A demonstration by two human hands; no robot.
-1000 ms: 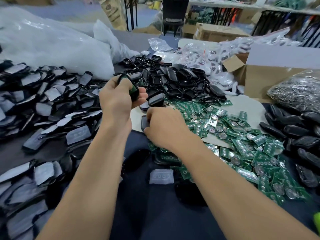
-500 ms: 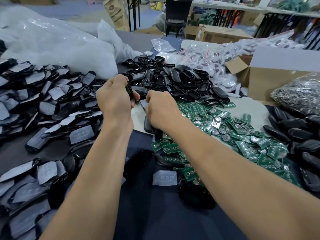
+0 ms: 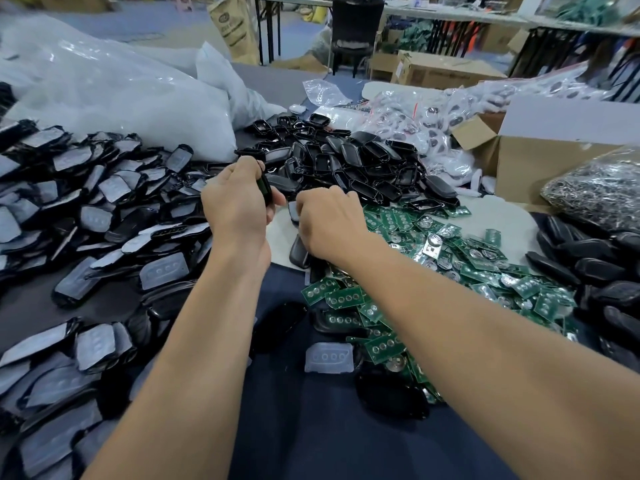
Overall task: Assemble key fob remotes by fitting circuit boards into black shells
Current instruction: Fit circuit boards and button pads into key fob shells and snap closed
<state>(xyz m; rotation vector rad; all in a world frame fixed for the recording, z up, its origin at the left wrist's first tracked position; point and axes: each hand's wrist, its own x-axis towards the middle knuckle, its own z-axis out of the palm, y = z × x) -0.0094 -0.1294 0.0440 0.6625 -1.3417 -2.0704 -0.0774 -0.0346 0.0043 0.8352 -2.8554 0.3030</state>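
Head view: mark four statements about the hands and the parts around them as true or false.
1. The left hand grips a black plastic shell. True.
2. The green circuit boards are heaped to the left of the left hand. False: they lie on the right side, spreading out beyond the right hand.
3. A translucent rubber button pad lies between the two forearms on the dark blue cloth. True.
4. The brown cardboard box stands at the near left edge. False: it stands far back on the right.
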